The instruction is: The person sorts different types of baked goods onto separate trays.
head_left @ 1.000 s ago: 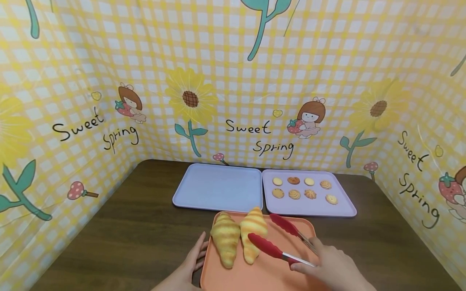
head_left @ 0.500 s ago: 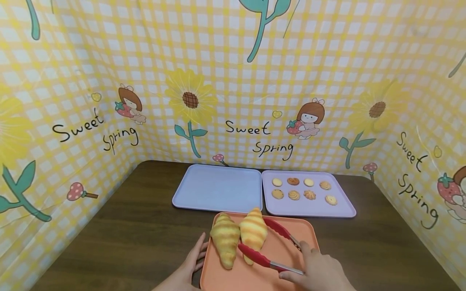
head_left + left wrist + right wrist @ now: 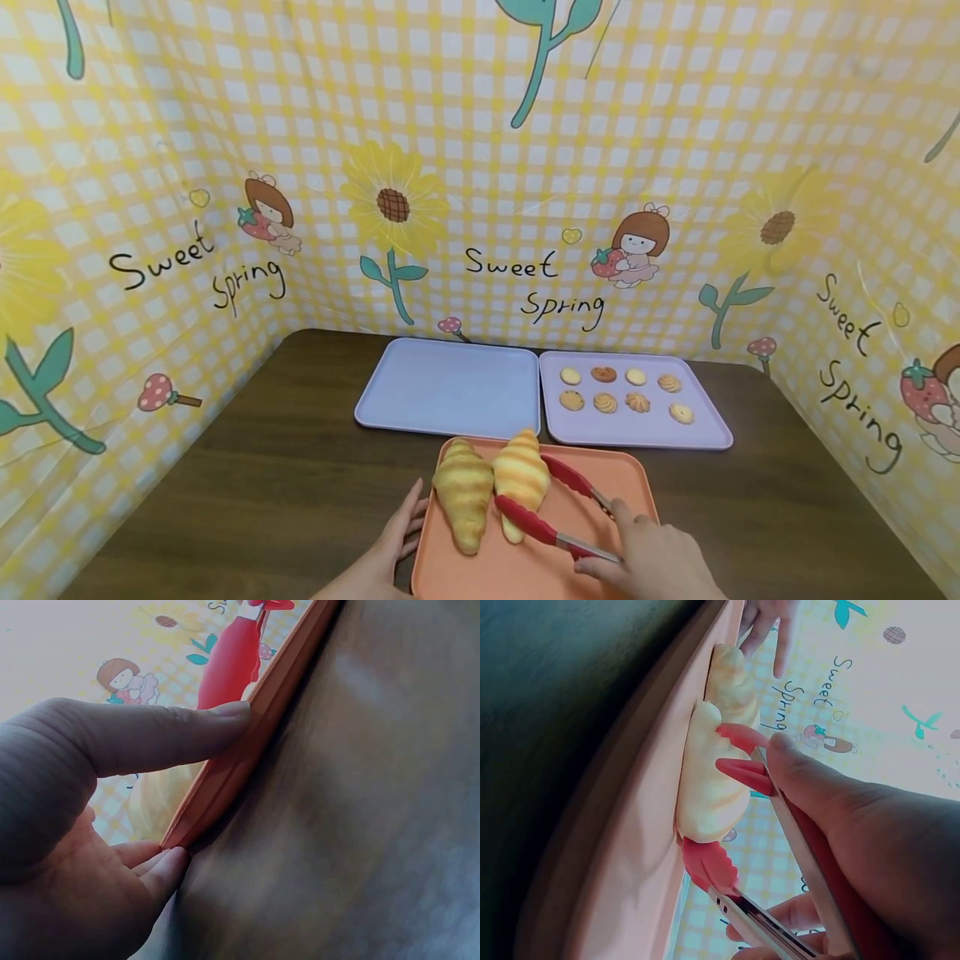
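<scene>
My right hand (image 3: 660, 554) holds a pair of tongs (image 3: 528, 521) with red heads and metal arms. The heads stand apart on either side of the paler, orange-striped croissant (image 3: 522, 475); in the right wrist view one head (image 3: 707, 862) touches its side. A browner croissant (image 3: 465, 496) lies to its left. Both are on an orange tray (image 3: 585, 575). My left hand (image 3: 390, 542) rests against the tray's left edge. The left wrist view shows its thumb (image 3: 172, 735) extended to the rim and its fingertips touching the tray's outer side.
A light blue tray (image 3: 450, 387) lies behind the orange one, on the dark wooden table (image 3: 247, 483). Beside it, a lilac tray (image 3: 645, 433) carries several small cookies (image 3: 606, 403). Yellow checked cloth (image 3: 495, 167) rises around the table's back and sides.
My right hand has brought the tongs leftward, so that their heads now stand around the paler croissant. That croissant sits slightly further left. The left hand keeps its place.
</scene>
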The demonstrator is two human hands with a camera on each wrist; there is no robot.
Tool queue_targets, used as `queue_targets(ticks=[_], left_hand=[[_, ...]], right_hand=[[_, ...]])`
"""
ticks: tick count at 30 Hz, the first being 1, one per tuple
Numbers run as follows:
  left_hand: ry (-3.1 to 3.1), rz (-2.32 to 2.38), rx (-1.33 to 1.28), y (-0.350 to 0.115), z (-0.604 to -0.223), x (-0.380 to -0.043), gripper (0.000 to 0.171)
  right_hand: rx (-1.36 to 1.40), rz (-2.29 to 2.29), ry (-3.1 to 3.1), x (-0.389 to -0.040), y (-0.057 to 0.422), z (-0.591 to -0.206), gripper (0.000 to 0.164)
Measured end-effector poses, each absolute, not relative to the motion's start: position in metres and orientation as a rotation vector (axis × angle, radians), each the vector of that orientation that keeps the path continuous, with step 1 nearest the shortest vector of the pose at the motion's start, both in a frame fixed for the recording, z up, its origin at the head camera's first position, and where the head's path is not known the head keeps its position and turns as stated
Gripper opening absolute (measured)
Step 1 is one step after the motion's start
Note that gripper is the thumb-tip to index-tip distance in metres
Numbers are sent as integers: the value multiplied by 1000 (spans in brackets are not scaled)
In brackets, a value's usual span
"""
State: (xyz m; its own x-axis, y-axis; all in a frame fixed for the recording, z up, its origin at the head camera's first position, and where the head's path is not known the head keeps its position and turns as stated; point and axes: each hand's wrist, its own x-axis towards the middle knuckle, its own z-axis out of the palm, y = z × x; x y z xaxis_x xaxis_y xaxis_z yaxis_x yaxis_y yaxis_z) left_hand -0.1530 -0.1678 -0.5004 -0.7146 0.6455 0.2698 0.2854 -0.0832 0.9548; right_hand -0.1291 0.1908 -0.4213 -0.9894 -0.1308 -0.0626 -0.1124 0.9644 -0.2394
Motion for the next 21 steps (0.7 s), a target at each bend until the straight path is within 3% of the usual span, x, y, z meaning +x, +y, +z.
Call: queue_targets(ticks=[5,13,21], left_hand=[[1938,1854,1003,-169,-499,-153,106],[1938,1819,935,-170,-495,-153,120],[1922,1820,932,-171,-497,-154,119]], right_hand=[[-198,-361,3032,-129,190,-421,75],[-227,-359,3038,-131,191,-423,68],[-226,-450,2977,-133,192,-426,60]])
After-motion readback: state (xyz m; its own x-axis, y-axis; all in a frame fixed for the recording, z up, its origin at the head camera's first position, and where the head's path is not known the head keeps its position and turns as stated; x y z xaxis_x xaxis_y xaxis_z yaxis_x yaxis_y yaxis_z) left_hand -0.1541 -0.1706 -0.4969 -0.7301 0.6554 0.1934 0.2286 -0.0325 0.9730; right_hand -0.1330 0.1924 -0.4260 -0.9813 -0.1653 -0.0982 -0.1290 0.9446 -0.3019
